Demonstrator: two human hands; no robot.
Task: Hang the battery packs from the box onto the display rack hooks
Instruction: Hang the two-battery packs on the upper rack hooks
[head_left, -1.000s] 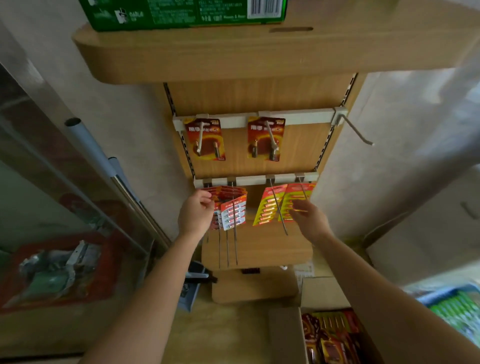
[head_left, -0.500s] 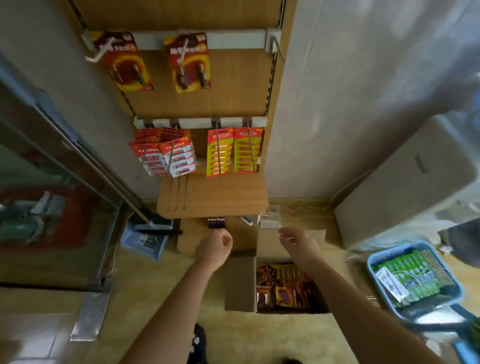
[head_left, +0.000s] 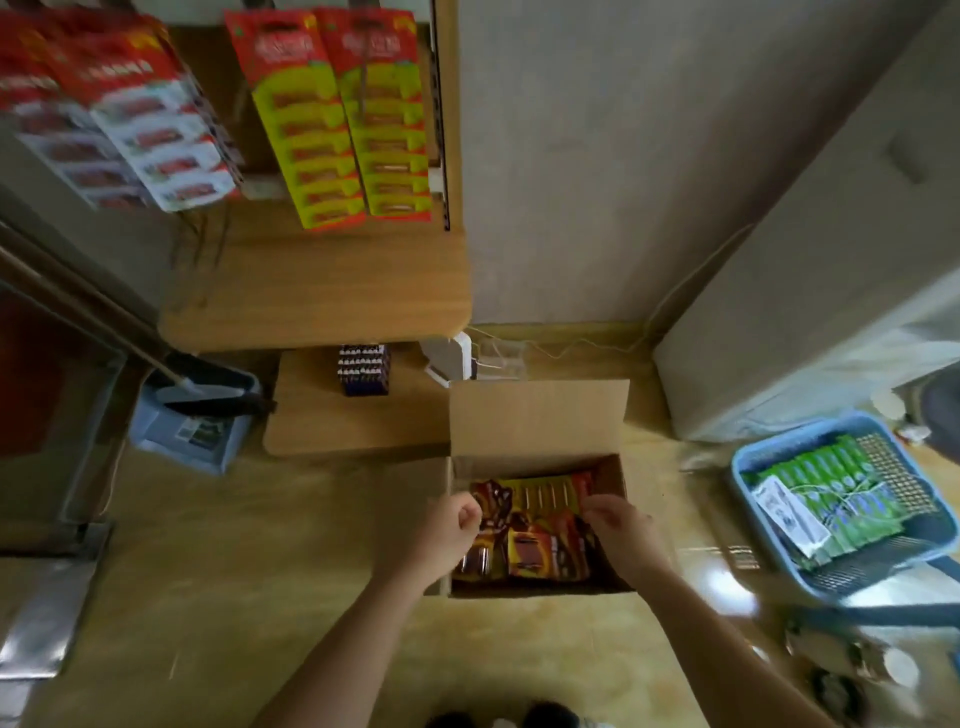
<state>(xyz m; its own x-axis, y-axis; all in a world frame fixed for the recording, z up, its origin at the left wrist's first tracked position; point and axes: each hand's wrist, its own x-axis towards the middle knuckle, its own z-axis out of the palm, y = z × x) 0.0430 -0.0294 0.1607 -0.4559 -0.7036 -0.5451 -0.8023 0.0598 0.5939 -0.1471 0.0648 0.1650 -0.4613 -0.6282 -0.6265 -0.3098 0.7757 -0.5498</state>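
Battery packs lie face up and overlapping in the open box, their long axes mixed. At the box's left wall the left hand is curled in an empty fist. At its right side the right hand has bent fingers on a yellow pack; whether it has a grip cannot be told. Beyond the box, hung packs point downward on the display rack.

The lettering on the hanging battery packs is too blurred to be read.

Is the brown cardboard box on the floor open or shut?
Open: cardboard box flap stands raised, red-yellow battery packs visible inside.
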